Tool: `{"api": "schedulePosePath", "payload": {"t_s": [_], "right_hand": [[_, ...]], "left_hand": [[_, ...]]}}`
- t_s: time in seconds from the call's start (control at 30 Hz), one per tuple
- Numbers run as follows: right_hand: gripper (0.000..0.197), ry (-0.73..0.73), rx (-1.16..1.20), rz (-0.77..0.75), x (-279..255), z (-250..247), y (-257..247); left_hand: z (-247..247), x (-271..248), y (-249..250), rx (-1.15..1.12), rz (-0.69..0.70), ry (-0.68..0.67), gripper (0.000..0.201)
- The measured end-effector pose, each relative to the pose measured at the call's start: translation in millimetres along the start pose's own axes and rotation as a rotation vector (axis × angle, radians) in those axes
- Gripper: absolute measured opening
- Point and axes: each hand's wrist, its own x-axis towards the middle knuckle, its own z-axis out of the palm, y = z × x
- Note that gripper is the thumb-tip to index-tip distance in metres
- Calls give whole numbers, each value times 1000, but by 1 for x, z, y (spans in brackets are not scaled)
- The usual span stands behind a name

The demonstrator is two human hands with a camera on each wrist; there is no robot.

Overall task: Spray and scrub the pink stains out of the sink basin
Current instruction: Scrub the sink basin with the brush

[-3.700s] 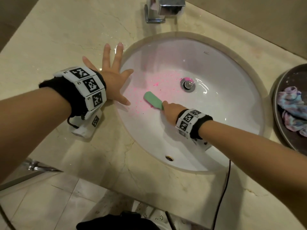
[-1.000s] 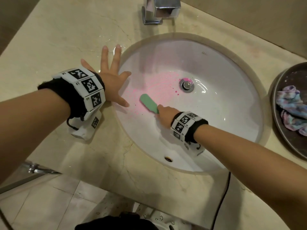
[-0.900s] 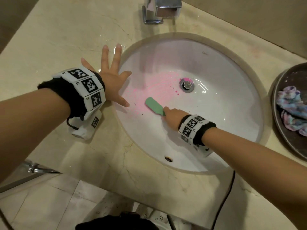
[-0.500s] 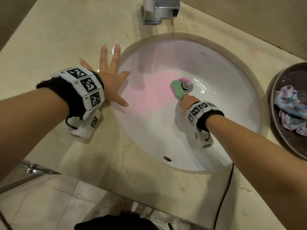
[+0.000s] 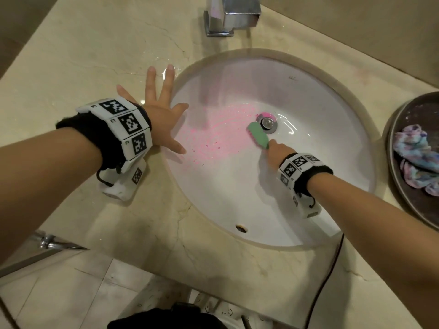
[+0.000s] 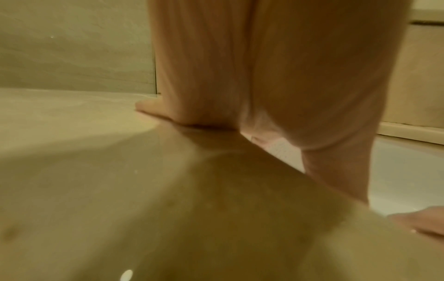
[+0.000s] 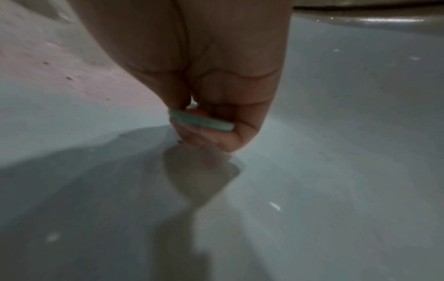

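Observation:
The white oval sink basin (image 5: 237, 193) carries a pink smear (image 5: 213, 136) across its left half, and brighter pink sits around the drain (image 5: 267, 121). My right hand (image 5: 276, 150) grips a green scrub brush (image 5: 258, 135), whose head lies just left of the drain. The right wrist view shows the fingers curled round the brush's green handle (image 7: 201, 119) low over the white basin. My left hand (image 5: 161, 115) lies flat with spread fingers on the marble counter at the basin's left rim; the left wrist view shows its palm (image 6: 240, 76) pressed on the counter.
A chrome tap (image 5: 231, 16) stands behind the basin. A dark round tray (image 5: 401, 186) at the right edge holds a crumpled tie-dye cloth (image 5: 414, 162). A black cable (image 5: 325, 281) hangs over the counter's front edge. An overflow hole (image 5: 241, 227) sits in the near wall.
The right hand swept the brush from the basin's left side across to the drain; the pink specks have blurred into a paler smear. The left hand stayed planted on the counter.

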Motion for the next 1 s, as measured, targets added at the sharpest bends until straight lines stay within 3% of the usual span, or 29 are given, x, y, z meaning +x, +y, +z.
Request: {"api": "schedulePosePath", "payload": {"t_s": [0.13,0.43,0.6,0.77,0.9,1.0], "right_hand": [[29,5,46,44,15,-7,-5],[29,-146,12,-178,-19,16,-34],[28,-20,45,-21,-10,2,-14],[27,45,256,107,1,-13,-24],[24,19,204,-38,0,-7,-45],[25,-72,198,-63,-9,5,-60]], "left_hand": [[0,0,0,1,1,-8,105],[-1,-1,0,11,4,-11,105],[-1,-2,-1,12,7,-23,106],[-2,-2,0,9,7,-26,105],[-3,-2,0,16,4,-32,105],[-3,-2,0,28,4,-36,106]]}}
